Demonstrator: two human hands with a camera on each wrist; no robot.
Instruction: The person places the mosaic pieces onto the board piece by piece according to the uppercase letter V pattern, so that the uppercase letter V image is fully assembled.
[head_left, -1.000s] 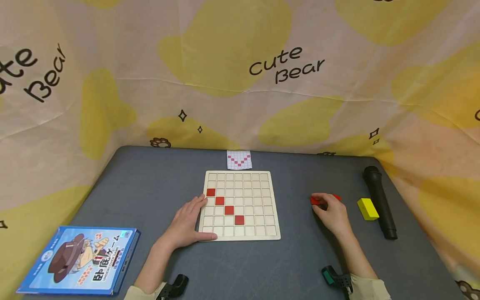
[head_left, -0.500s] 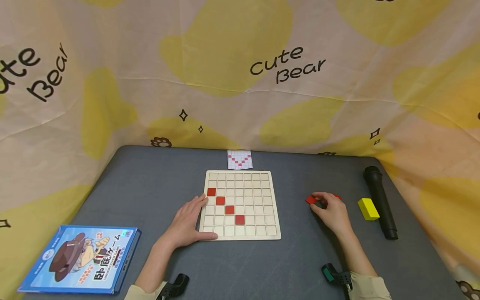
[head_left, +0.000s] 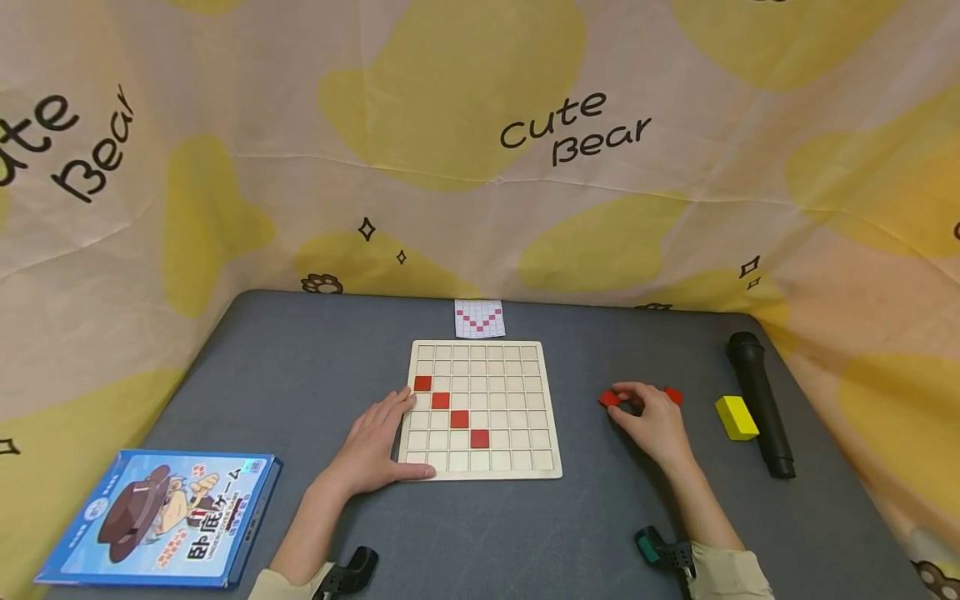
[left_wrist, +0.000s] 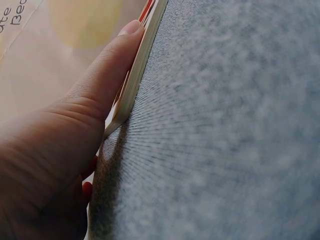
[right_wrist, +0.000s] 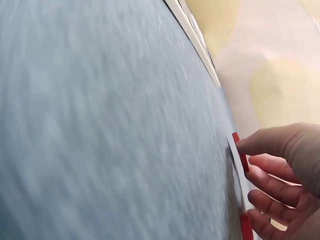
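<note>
A pale gridded wooden board (head_left: 517, 408) lies mid-table, with several red square tiles (head_left: 459, 419) set in a descending diagonal. My left hand (head_left: 372, 446) rests at its left side, fingers spread along the edge. In the left wrist view the thumb (left_wrist: 102, 75) presses on the board's front rim. To the right of the board, my right hand (head_left: 658, 423) pinches a red tile (head_left: 608, 399) between thumb and fingertips. Another red tile (head_left: 674, 396) lies just behind that hand. The right wrist view shows the pinched red tile (right_wrist: 244, 157) edge-on, close over the tabletop.
A card (head_left: 480, 320) with a pink V pattern on a grid stands behind the board. At the right are a yellow block (head_left: 737, 418) and a black microphone (head_left: 761, 408). A blue game box (head_left: 161, 517) lies at the front left. Patterned cloth (head_left: 480, 167) hangs behind the table.
The right hand has shifted slightly left with its red tile, uncovering more of the other red tile behind it. The left hand and the board have stayed in place.
</note>
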